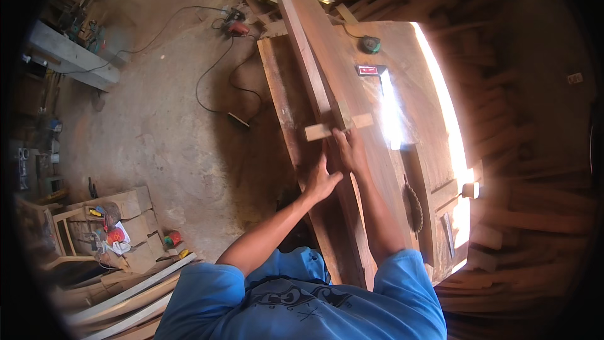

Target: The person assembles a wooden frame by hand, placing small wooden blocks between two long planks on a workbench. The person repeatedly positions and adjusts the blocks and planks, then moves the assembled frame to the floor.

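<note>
Lengthwise on a wooden workbench (277, 88) lie long planks, among them a narrow pale-edged beam (305, 56) and a wider brown board (336, 63). A short, light wooden crosspiece (318, 132) lies athwart them, its middle partly hidden by fingers. My right hand (352, 151) has its fingers bent around the middle of this crosspiece. Just nearer and to the left, my left hand (321, 182) rests by the beam. Its index finger stretches toward the crosspiece and its thumb stands apart.
On the bench's right lie a steel square (391, 110), a green-black tape measure (370, 44), a toothed saw blade (413, 204) and a chisel-like tool (448, 234). A red corded power tool (238, 28) sits beyond the bench's left edge. Stacked timber (528, 208) fills the right side.
</note>
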A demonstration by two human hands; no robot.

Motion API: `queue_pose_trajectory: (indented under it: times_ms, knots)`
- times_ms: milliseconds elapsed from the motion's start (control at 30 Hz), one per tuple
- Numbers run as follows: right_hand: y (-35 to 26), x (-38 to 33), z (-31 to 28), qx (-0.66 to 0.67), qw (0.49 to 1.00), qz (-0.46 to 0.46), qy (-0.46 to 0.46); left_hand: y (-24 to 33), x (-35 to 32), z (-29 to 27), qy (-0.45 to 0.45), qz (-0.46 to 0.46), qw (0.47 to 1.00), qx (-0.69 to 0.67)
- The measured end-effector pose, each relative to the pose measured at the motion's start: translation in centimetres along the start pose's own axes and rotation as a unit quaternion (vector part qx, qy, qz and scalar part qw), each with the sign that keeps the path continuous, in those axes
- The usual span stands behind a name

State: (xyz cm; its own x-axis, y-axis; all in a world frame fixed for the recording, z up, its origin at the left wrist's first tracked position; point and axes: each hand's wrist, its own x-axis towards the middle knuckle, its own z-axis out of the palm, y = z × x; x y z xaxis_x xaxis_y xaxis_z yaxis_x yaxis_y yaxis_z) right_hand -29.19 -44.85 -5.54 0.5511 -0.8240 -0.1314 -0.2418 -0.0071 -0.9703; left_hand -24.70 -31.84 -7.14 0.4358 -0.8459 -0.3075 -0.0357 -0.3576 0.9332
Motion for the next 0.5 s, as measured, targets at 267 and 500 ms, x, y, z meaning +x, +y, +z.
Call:
queue_pose_trajectory:
  times_ms: [267, 500]
  knots:
    - [-1.7, 3.9, 0.2, -0.029, 0.997, 0.036, -0.057, 0.9, -0.4, 0.0, -0.039, -0.005, 0.999, -0.027]
    - [-4.4, 3.5, 1.2, 0.001, 0.999, -0.043, -0.003, 0.8, 0.1, 0.1, 0.002, 0.033, 0.999, 0.018]
